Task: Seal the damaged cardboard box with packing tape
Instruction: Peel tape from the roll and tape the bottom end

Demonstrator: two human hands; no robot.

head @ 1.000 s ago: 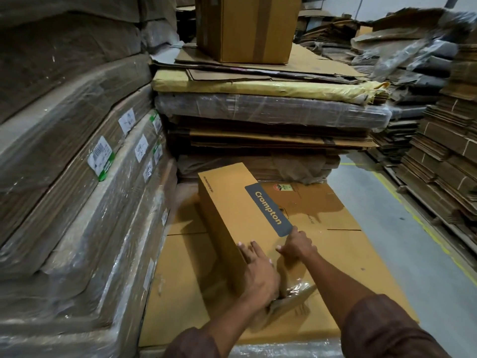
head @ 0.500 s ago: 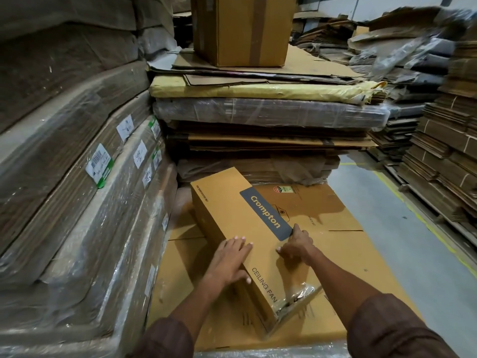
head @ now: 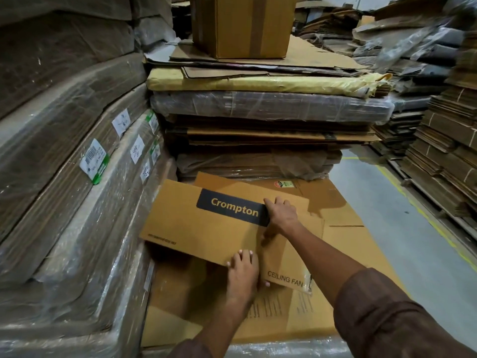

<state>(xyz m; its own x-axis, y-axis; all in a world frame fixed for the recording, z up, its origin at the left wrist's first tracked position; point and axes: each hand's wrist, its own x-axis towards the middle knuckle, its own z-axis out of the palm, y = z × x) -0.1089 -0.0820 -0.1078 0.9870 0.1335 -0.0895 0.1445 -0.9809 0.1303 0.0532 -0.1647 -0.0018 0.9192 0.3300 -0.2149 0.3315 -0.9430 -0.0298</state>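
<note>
Both hands have swung the Crompton box (head: 206, 226) round since a second ago: its long printed face now lies broadside across the flattened cardboard sheet (head: 343, 236), the taped "CEILING FAN" end near and to the right. Right hand (head: 282, 215) presses spread fingers on the label's right end, while left hand (head: 244, 273) rests flat-fingered against the near edge. No tape roll shows, so sealing likely hasn't begun; this looks like positioning.
</note>
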